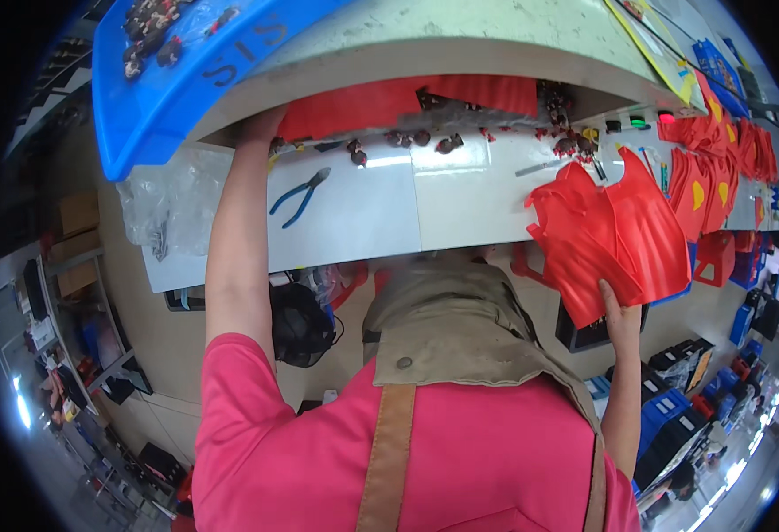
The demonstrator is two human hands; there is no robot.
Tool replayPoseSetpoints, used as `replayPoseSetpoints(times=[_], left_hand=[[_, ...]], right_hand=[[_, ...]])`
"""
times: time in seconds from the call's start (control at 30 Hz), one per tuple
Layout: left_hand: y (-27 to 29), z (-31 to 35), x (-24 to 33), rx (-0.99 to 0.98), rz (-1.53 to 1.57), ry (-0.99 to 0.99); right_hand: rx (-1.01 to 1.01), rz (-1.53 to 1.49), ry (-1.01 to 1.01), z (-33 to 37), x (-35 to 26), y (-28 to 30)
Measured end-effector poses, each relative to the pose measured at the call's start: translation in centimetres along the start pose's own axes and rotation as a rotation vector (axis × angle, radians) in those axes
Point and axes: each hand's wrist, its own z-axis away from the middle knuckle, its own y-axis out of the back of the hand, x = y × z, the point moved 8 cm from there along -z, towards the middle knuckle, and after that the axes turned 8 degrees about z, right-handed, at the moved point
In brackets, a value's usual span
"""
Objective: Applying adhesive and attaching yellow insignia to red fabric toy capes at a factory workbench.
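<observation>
My right hand (pixel 618 312) grips the lower edge of red moulded, cape-shaped pieces (pixel 620 235), with folds like cloth, held off the table's front edge at the right. At least two seem to overlap there. My left arm stretches forward, and my left hand (pixel 267 122) is under the raised shelf, at the left end of a long red piece (pixel 350 108). Its fingers are hidden by the shelf and that piece, so their grip does not show. Blue-handled cutting pliers (pixel 299 197) lie on the white table, to the right of my left forearm.
Small dark brown parts (pixel 357 152) and red bits lie scattered along the table (pixel 363 222). The pale shelf (pixel 460 27) overhangs its back, with a blue bin (pixel 155 115) at upper left. Clear plastic bags (pixel 177 199) lie left. More red pieces (pixel 704 191) with yellow patches are at right.
</observation>
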Motion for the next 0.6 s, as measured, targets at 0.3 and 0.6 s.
replayPoseSetpoints(times=[0.3, 0.6], left_hand=[[-2.6, -0.2, 3.2, 0.138, -0.776, -0.202], [-12.0, 2.7, 26.5, 0.049, 0.204, -0.373]], right_hand=[[-0.021, -0.017, 0.055, 0.2, 0.3, -0.2], [0.010, -0.112, 0.029, 1.5, 2.1, 0.6]])
